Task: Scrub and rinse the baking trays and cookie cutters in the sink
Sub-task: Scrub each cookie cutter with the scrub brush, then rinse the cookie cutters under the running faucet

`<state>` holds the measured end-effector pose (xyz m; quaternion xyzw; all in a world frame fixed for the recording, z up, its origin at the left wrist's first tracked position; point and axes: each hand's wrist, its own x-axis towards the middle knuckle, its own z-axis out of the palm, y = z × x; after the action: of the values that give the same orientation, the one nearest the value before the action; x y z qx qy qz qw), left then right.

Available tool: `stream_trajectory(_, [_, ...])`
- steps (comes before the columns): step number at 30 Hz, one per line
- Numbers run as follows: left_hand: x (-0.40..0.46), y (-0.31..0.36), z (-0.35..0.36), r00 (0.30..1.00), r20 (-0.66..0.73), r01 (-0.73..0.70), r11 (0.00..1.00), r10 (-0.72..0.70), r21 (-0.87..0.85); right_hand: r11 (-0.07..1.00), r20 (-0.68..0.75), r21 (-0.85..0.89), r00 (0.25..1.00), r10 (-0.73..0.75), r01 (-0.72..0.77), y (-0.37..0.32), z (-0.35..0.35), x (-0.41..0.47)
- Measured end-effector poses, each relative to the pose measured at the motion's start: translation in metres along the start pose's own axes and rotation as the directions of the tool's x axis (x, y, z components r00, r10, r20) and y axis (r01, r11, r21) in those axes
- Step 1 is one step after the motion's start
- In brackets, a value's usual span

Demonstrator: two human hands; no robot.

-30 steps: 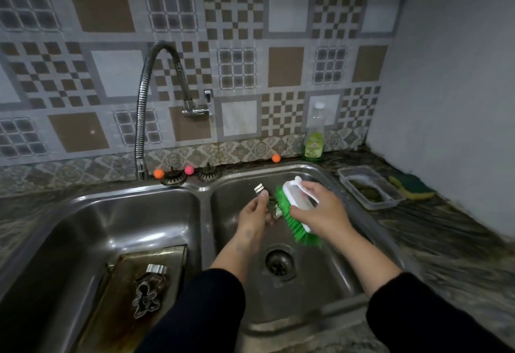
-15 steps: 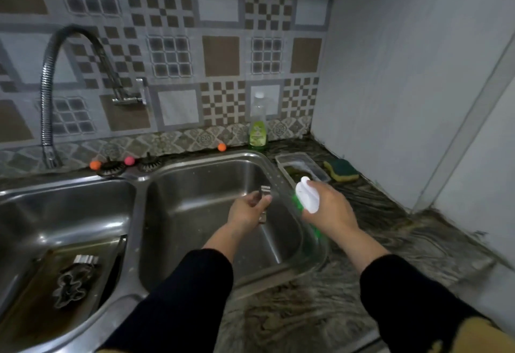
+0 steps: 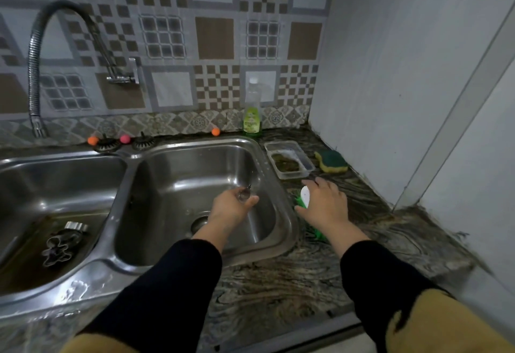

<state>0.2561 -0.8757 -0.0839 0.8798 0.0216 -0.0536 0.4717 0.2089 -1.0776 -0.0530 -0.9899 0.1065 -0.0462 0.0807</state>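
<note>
Green bristles poked out from under the right hand, which was setting the white-handled scrub brush down on the marbled desk just beside the right basin of the sink; its fingers looked half released over the handle, so whether it was really gripping or just resting there was hard to call. The left hand hovered over that basin, fingers pinched around a small metal cookie cutter. Judging by that, the person was switching from scrubbing to rinsing, and the sensible move would be to park the brush flat away from the edge, then carry the cutter under the faucet and turn it so water ran through the inside corners. A slippery little cutter could easily drop toward the drain, so a firm pinch mattered. Compared with a second ago, the brush had come off the cutter and out of the basin onto the desk. The baking tray with another cutter on it sat in the left basin.
</note>
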Motion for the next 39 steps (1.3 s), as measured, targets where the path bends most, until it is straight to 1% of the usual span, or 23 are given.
stream_trajectory(2, [-0.005, 0.002, -0.011, 0.999, -0.017, -0.027, 0.990, 0.029, 0.137, 0.992, 0.018, 0.005, 0.992, -0.127, 0.127, -0.019, -0.003, 0.003])
stream_trajectory(4, [-0.012, -0.001, -0.027, 0.998, -0.048, -0.034, 0.960, 0.049, 0.279, 0.971, 0.113, 0.041, 0.965, -0.239, 0.236, -0.045, -0.002, 0.003])
stream_trajectory(6, [-0.019, -0.009, -0.049, 0.997, -0.077, 0.001, 0.937, 0.028, 0.351, 0.955, 0.237, 0.081, 0.925, -0.298, 0.287, -0.076, 0.002, 0.001])
stream_trajectory(8, [-0.027, -0.024, -0.076, 0.994, -0.109, 0.055, 0.914, -0.012, 0.401, 0.934, 0.320, 0.142, 0.878, -0.356, 0.328, -0.110, 0.008, -0.002])
stream_trajectory(12, [-0.048, -0.055, -0.138, 0.985, -0.156, 0.144, 0.828, -0.070, 0.541, 0.867, 0.372, 0.284, 0.787, -0.492, 0.409, -0.178, 0.018, -0.009])
stream_trajectory(14, [-0.059, -0.073, -0.168, 0.970, -0.209, 0.226, 0.790, -0.127, 0.570, 0.833, 0.364, 0.302, 0.751, -0.550, 0.464, -0.213, 0.023, -0.013])
stream_trajectory(17, [-0.074, -0.105, -0.207, 0.932, -0.295, 0.344, 0.777, -0.212, 0.528, 0.787, 0.362, 0.307, 0.700, -0.616, 0.535, -0.263, 0.035, -0.024])
stream_trajectory(20, [-0.080, -0.139, -0.240, 0.914, -0.315, 0.392, 0.759, -0.257, 0.520, 0.761, 0.368, 0.309, 0.666, -0.649, 0.571, -0.308, 0.053, -0.033])
stream_trajectory(22, [-0.081, -0.160, -0.259, 0.911, -0.309, 0.403, 0.744, -0.273, 0.533, 0.750, 0.353, 0.309, 0.662, -0.661, 0.585, -0.335, 0.064, -0.037])
stream_trajectory(27, [-0.068, -0.214, -0.308, 0.896, -0.281, 0.442, 0.745, -0.343, 0.500, 0.753, 0.263, 0.271, 0.706, -0.657, 0.600, -0.391, 0.096, -0.038])
stream_trajectory(29, [-0.058, -0.233, -0.320, 0.899, -0.250, 0.437, 0.741, -0.359, 0.509, 0.763, 0.223, 0.233, 0.730, -0.645, 0.603, -0.401, 0.114, -0.038])
stream_trajectory(32, [-0.039, -0.259, -0.331, 0.915, -0.190, 0.401, 0.747, -0.356, 0.531, 0.759, 0.170, 0.122, 0.739, -0.651, 0.640, -0.403, 0.137, -0.039])
stream_trajectory(33, [-0.031, -0.266, -0.332, 0.920, -0.166, 0.386, 0.749, -0.355, 0.538, 0.761, 0.161, 0.116, 0.744, -0.648, 0.638, -0.403, 0.142, -0.039])
stream_trajectory(37, [-0.005, -0.286, -0.334, 0.927, -0.075, 0.344, 0.756, -0.367, 0.557, 0.781, 0.133, 0.194, 0.773, -0.620, 0.593, -0.404, 0.150, -0.038])
stream_trajectory(39, [0.001, -0.292, -0.332, 0.925, -0.062, 0.342, 0.753, -0.374, 0.563, 0.781, 0.125, 0.212, 0.776, -0.618, 0.587, -0.403, 0.150, -0.038])
